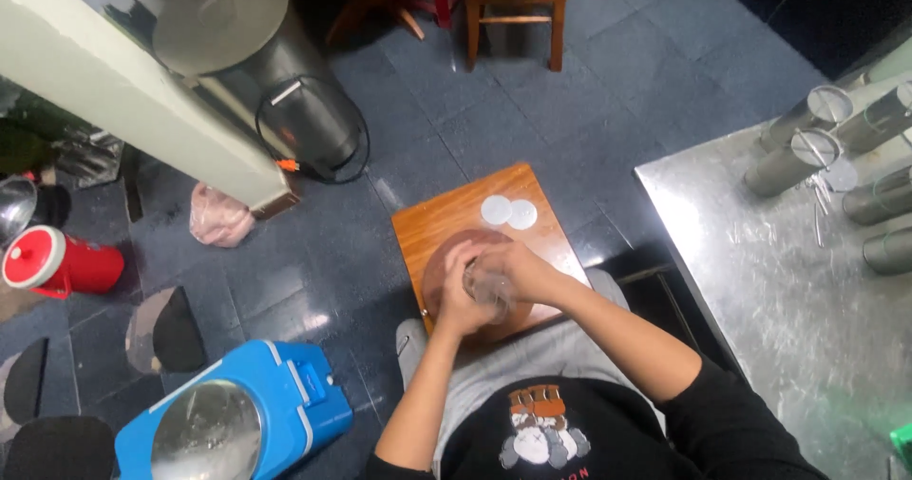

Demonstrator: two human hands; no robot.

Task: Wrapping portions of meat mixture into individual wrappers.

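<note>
**Colours and patterns seen from the head camera**

Orange-brown wooden stool bearing two white discs; reddish-brown round plate. Blue cooler with silvery lid; red jug, white-capped. Dark slate-blue floor tiles. Grey steel table. Black shirt printed with a grey-and-orange figure.

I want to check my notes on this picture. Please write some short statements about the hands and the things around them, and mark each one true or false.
1. Both hands, the left hand and the right hand, hold a small clear cup. True.
2. Two white discs lie on the wooden stool. True.
3. The blue cooler stands on the metal table. False: it stands on the floor, at the person's left.
4. The red jug lies on the wooden stool. False: it is far off at the left edge.
5. Metal cylinders lie on the metal table. True.
</note>
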